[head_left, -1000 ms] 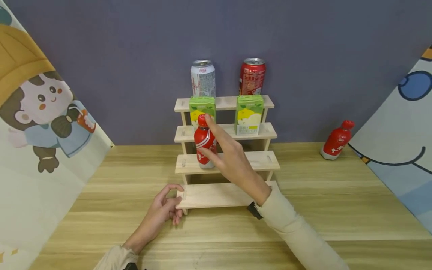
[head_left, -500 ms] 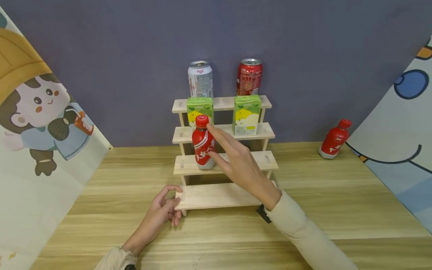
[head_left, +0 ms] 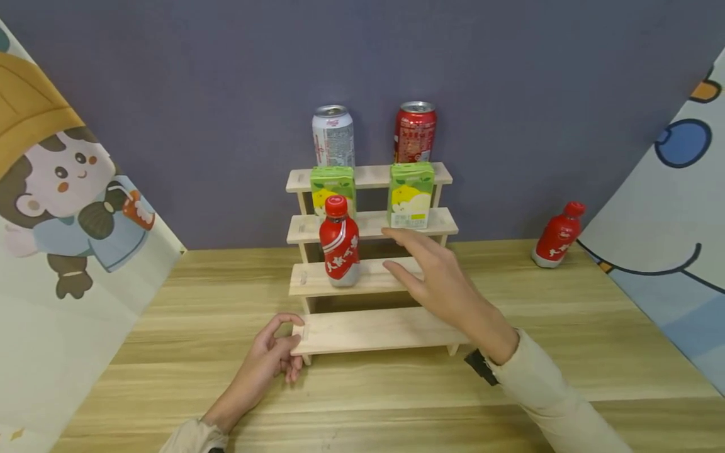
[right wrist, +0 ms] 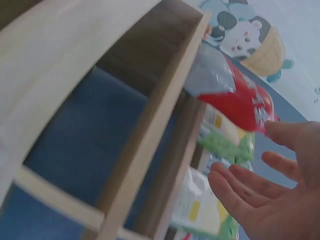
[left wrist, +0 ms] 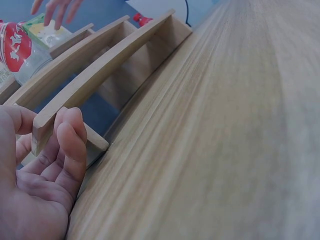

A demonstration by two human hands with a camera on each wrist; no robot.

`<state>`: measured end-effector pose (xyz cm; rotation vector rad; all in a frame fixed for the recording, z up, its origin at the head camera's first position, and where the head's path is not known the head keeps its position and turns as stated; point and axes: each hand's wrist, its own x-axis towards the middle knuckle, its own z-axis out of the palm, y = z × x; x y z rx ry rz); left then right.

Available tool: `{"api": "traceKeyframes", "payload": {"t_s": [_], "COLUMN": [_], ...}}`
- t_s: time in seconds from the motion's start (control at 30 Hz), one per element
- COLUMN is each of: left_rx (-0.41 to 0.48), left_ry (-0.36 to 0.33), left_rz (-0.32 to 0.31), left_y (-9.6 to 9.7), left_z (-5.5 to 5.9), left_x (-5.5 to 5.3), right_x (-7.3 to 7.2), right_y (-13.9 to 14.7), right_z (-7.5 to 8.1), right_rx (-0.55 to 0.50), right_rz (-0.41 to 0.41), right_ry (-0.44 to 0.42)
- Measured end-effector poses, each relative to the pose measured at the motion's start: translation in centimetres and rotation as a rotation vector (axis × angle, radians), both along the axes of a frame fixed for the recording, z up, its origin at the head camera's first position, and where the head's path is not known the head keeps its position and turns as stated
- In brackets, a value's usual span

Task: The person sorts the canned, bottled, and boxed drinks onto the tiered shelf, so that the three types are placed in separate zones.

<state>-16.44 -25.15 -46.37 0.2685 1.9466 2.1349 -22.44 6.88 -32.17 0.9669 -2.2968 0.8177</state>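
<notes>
A red bottle (head_left: pixel 340 245) with a grey-white base stands upright on the left of the second step up of a wooden tiered shelf (head_left: pixel 374 330). My right hand (head_left: pixel 447 283) hovers to the right of the bottle, fingers spread and holding nothing; the right wrist view shows the same hand (right wrist: pixel 275 185) before the bottle and cartons. With thumb and fingers, my left hand (head_left: pixel 272 352) grips the left end of the lowest step. In the left wrist view those fingers (left wrist: pixel 70 135) curl around the board's end.
Two green juice cartons, a left one (head_left: pixel 333 182) partly behind the bottle and a right one (head_left: pixel 410 195), stand one step higher. A white can (head_left: pixel 333 135) and a red can (head_left: pixel 416 132) are on top. Another red bottle (head_left: pixel 557 236) stands on the table (head_left: pixel 566 327) at right.
My right hand has let go of the red bottle and drawn back to the right and slightly down. The bottle stays on its step. My left hand keeps its grip on the lowest step.
</notes>
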Motion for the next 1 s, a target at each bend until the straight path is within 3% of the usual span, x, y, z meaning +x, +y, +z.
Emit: {"api": "traceKeyframes", "payload": {"t_s": [0.57, 0.73, 1.0], "left_rx": [-0.014, -0.002, 0.019], "left_ry": [-0.011, -0.005, -0.015], "left_rz": [0.006, 0.012, -0.011], "left_y": [-0.7, -0.5, -0.1], "left_z": [0.5, 0.5, 0.0], "left_x": [0.3, 0.3, 0.3], "right_x": [-2.3, -3.1, -4.0], "right_y": [6.8, 8.6, 11.4], "right_z": [1.6, 1.9, 1.2], "right_rx": [-0.099, -0.098, -0.076], "right_rz": [-0.207, -0.290, -0.387], "right_ry": [0.161, 0.120, 0.053]}}
